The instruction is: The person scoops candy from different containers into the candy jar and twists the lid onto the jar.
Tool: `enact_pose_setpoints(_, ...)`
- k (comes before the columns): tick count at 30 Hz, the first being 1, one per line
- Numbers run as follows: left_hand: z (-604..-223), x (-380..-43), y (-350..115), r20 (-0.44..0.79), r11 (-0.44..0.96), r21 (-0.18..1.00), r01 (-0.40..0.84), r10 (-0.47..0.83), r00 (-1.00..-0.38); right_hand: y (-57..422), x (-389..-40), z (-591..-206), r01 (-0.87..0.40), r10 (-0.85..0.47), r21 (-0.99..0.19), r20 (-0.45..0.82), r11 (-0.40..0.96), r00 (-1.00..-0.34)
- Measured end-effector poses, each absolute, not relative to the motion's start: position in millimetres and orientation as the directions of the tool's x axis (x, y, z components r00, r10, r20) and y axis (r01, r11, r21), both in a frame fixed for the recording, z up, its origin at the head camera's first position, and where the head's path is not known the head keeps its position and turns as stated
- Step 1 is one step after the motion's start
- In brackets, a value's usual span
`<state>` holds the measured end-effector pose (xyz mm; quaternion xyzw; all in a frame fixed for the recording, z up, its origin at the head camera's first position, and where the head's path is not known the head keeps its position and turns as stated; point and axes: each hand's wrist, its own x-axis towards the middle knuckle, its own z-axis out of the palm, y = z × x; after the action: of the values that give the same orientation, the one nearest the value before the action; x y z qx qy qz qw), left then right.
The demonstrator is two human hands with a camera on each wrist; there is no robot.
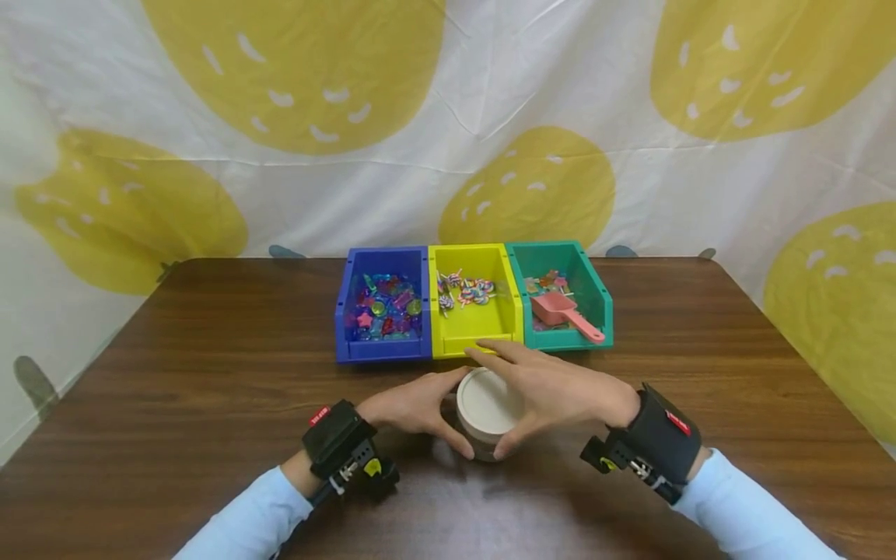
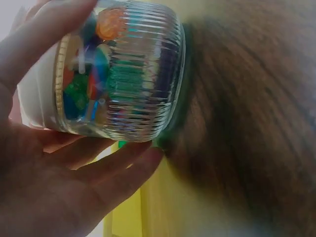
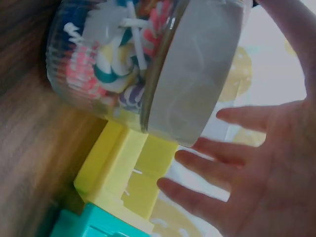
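A glass jar (image 2: 133,74) with a ribbed lower wall and a whitish lid (image 1: 492,400) stands upright on the table. Colourful beads and small striped candy charms (image 3: 116,64) show through its glass. My left hand (image 1: 418,406) holds the jar from the left, thumb at the near side and fingers round the far side. Around the lid's right side, my right hand (image 1: 560,389) is spread, its thumb by the near rim. The right wrist view shows its fingers (image 3: 207,168) extended, some beside the lid edge with gaps; whether the thumb touches is unclear.
Behind the jar, three bins stand joined: a blue bin (image 1: 383,351) with shiny gems, a yellow bin (image 1: 483,330) with swirled lollipop charms, and a green bin (image 1: 602,307) with small charms and a pink scoop (image 1: 560,309). A patterned cloth (image 1: 378,202) hangs behind the wooden table (image 1: 231,373).
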<state>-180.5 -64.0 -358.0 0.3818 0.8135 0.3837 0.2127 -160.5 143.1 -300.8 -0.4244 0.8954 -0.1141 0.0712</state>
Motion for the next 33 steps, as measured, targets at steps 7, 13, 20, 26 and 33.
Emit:
enact_pose_setpoints(7,-360,-180,-61,-0.049,0.427,0.78,0.457,0.77,-0.636,144,-164,-302,-0.733,-0.818,-0.391,-0.102,0.556,-0.566)
enact_pose_setpoints(13,-363,-181,-60,-0.014,0.41,0.775,0.482,0.773,-0.635,144,-164,-302,-0.756,-0.813,-0.334,-0.064,0.563,-0.578)
enact_pose_setpoints(20,-365,-180,-59,0.011,0.416,0.75,0.515,0.77,-0.638,145,-163,-307,-0.772,-0.796,-0.266,0.028,0.577,-0.604)
enact_pose_setpoints(26,-365,-179,-60,0.048,0.409,0.719,0.561,0.776,-0.628,145,-159,-311,-0.766,-0.771,-0.223,0.087,0.602,-0.631)
enact_pose_setpoints(33,-364,-179,-61,0.034,0.424,0.718,0.552,0.771,-0.636,145,-159,-313,-0.748,-0.757,-0.253,0.084,0.613,-0.648)
